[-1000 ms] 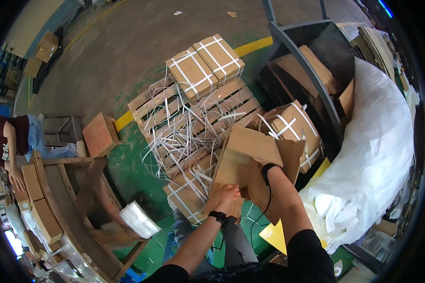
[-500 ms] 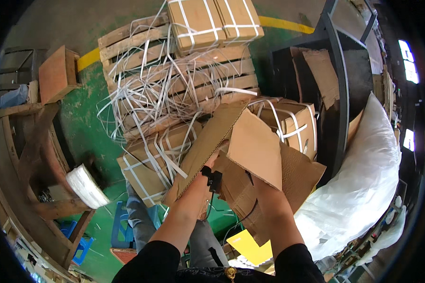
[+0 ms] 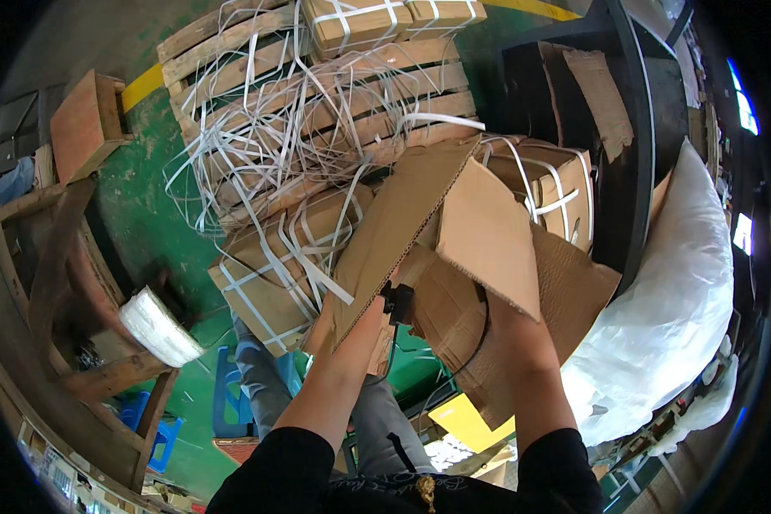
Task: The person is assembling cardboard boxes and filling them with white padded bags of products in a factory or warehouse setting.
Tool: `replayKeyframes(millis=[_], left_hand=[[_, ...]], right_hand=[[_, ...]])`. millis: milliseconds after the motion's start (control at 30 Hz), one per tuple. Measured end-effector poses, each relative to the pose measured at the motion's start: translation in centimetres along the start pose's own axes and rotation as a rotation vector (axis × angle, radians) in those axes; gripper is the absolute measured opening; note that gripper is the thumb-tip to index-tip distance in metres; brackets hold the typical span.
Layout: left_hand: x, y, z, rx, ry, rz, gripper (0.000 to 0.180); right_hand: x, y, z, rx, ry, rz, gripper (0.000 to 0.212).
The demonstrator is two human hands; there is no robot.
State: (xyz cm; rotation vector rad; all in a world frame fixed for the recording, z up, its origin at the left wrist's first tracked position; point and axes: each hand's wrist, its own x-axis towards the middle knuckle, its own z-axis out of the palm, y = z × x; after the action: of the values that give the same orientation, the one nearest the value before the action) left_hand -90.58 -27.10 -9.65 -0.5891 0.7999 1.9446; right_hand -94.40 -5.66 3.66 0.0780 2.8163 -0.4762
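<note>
Both my forearms reach up under an open cardboard box (image 3: 488,231), whose flaps stand out at angles. My left forearm (image 3: 344,364) passes behind the long left flap (image 3: 411,201), with a small black device (image 3: 397,303) and a cable at the wrist. My right forearm (image 3: 527,360) goes in beneath the right flaps. Cardboard covers the fingers of both hands, so their grip is hidden. Directly beyond the box lie a strapped carton (image 3: 265,270) on the left and another strapped carton (image 3: 565,176) on the right.
Tangled white straps (image 3: 274,128) cover a wooden pallet (image 3: 428,77). A roll of white strapping (image 3: 158,325) sits at left by a wooden frame (image 3: 60,257). On the right are a black metal frame (image 3: 638,163) and a bulging white bag (image 3: 668,308). A blue stool (image 3: 227,398) stands near my legs.
The box and both my forearms have shifted slightly right in view. The pallet and its cartons sit higher in the picture as the view has moved.
</note>
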Motion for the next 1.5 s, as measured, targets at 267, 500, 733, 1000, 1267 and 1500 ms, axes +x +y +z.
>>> replayKeyframes(millis=[267, 500, 733, 1000, 1267, 1500], left_hand=[[-1.4, -2.2, 2.1, -0.083, 0.288, 0.054, 0.045], [-8.5, -4.2, 3.3, -0.703, 0.281, 0.167, 0.039], [-11.3, -0.1, 1.4, -0.868, 0.259, 0.134, 0.040], [-17.2, 0.9, 4.5, -0.983, 0.279, 0.184, 0.042], [-29.6, 4.2, 6.2, -0.513, 0.284, -0.187, 0.045], [-37.8, 7.4, 9.4, -0.505, 0.180, -0.374, 0.061]], right_hand=[[-3.4, -7.1, 3.7, 0.063, 0.094, -0.001, 0.029], [-7.1, -14.5, 3.4, -0.398, -0.124, -0.076, 0.031], [-6.3, -11.6, 3.8, 0.220, -0.426, -0.061, 0.036], [-8.5, -15.2, -0.9, 0.848, -0.651, 0.146, 0.045], [-20.2, -24.7, -12.7, 0.546, -0.292, 0.432, 0.106], [-27.0, -25.7, -16.1, 1.122, -0.453, 0.687, 0.090]])
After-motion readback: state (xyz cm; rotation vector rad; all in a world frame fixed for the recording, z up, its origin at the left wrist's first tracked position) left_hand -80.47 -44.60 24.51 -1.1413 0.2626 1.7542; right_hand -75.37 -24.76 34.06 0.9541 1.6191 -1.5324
